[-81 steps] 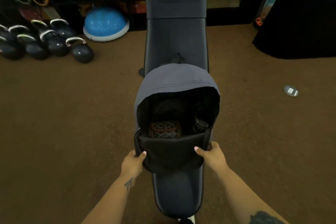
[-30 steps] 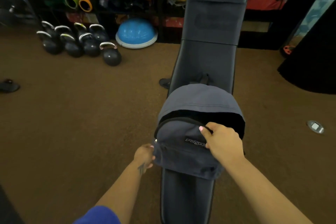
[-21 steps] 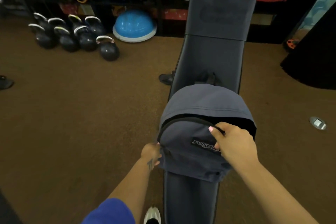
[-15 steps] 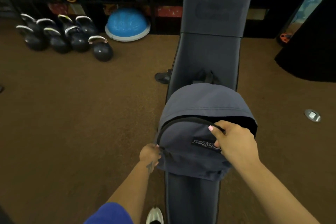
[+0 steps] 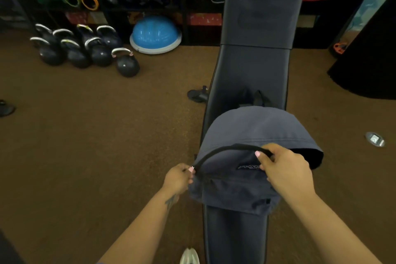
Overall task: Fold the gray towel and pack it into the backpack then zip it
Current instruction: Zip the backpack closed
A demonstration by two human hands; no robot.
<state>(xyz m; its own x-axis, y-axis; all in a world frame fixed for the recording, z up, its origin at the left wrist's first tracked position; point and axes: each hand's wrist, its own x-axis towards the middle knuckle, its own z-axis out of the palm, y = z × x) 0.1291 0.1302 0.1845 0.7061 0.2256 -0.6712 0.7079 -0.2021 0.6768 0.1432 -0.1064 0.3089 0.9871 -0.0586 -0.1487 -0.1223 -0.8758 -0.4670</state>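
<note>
A gray-blue backpack (image 5: 252, 130) lies on a long dark padded bench (image 5: 255, 70), its front panel facing me. The black zipper edge arcs across the top of the front panel, and a dark gap stays open at the right side. My left hand (image 5: 179, 178) pinches the zipper pull at the left end of the arc. My right hand (image 5: 282, 167) grips the top edge of the front panel near the logo. The gray towel is not visible.
Brown carpet surrounds the bench. Several black kettlebells (image 5: 85, 51) and a blue balance dome (image 5: 155, 34) sit at the back left before dark shelves. A small silver object (image 5: 375, 139) lies on the floor at right. A shoe tip (image 5: 189, 256) shows below.
The backpack's front panel was lifted up over the open compartment. My left hand moved from the bag's lower corner to the zipper at its left side, and my right hand keeps the panel's top.
</note>
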